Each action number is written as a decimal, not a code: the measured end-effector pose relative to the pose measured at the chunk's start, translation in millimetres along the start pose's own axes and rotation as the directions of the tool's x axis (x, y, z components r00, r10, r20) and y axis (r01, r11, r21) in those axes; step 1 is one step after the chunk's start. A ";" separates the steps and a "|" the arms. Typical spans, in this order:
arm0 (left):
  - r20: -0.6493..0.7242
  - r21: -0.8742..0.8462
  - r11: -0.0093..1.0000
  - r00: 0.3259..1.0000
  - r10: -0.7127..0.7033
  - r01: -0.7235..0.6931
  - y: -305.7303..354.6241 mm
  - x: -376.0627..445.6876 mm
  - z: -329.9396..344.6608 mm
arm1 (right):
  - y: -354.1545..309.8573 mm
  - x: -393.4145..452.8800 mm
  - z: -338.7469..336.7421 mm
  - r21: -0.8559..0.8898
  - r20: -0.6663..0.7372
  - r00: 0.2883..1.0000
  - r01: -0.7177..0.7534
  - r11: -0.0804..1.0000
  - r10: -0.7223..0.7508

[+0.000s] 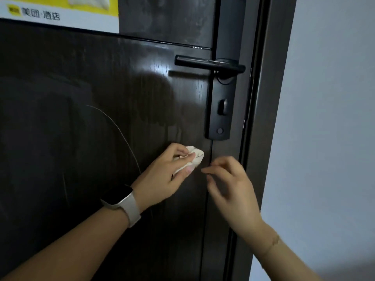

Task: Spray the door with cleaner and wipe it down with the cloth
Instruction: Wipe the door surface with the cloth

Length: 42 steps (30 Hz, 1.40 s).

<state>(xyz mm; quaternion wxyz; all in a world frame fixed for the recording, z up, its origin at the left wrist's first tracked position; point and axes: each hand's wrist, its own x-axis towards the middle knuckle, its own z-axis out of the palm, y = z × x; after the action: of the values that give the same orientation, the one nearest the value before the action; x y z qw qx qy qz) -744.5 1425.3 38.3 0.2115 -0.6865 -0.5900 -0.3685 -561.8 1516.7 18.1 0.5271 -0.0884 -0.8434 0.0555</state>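
Note:
A dark brown wooden door (85,110) fills most of the view, its surface streaked and glossy near the handle. My left hand (168,175), with a watch on the wrist, grips a small crumpled white cloth (194,157) against the door just below the lock plate. My right hand (229,185) hovers close to the right of the cloth with fingers loosely curled and holds nothing. No spray bottle is in view.
A black lever handle (207,63) and its long lock plate (221,110) sit above the hands. A yellow and white poster (60,13) is stuck at the door's upper left. The door frame (265,118) and a pale wall (328,118) stand at the right.

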 end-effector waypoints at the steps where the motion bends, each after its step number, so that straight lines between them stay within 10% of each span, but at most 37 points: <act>1: 0.008 -0.012 1.000 1.000 -0.014 0.014 -0.2 -0.5 -3.7 | 4.0 -7.2 7.5 0.069 -0.010 0.997 -0.081 0.994 0.082; 7: -0.289 0.099 0.991 0.956 -0.060 0.092 4.9 6.1 -12.6 | -25.1 3.1 49.8 0.420 -0.157 0.946 -0.196 0.886 0.284; 15: -0.447 0.254 0.923 0.881 -0.153 0.289 -10.8 -64.1 -46.5 | -35.7 24.2 104.9 0.382 -0.338 0.856 -0.254 0.888 0.390; 23: -0.232 0.489 0.791 0.929 -0.288 0.368 -53.9 -171.7 -23.4 | -39.6 -76.2 175.2 0.053 -0.172 0.984 -0.034 0.998 0.043; 28: -0.177 0.565 0.752 0.940 -0.293 0.341 -76.0 -194.7 -19.9 | -29.4 -143.6 198.3 0.026 -0.105 0.988 -0.108 0.994 0.110; 35: -0.183 0.579 0.749 0.946 -0.267 0.323 -80.9 -195.3 -17.7 | -55.2 -58.7 194.8 0.030 -0.432 0.892 -0.130 0.991 0.130; 42: -0.181 0.592 0.739 0.946 -0.267 0.322 -78.3 -196.4 -19.9 | -30.0 -120.3 198.9 -0.108 -0.243 0.969 -0.068 0.992 0.040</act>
<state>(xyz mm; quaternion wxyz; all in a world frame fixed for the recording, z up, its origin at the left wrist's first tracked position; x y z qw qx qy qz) -831.6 1299.1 -108.6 0.3865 -0.4620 -0.7690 -0.2141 -691.7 1462.3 -169.1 0.6177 -0.1478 -0.7723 0.0096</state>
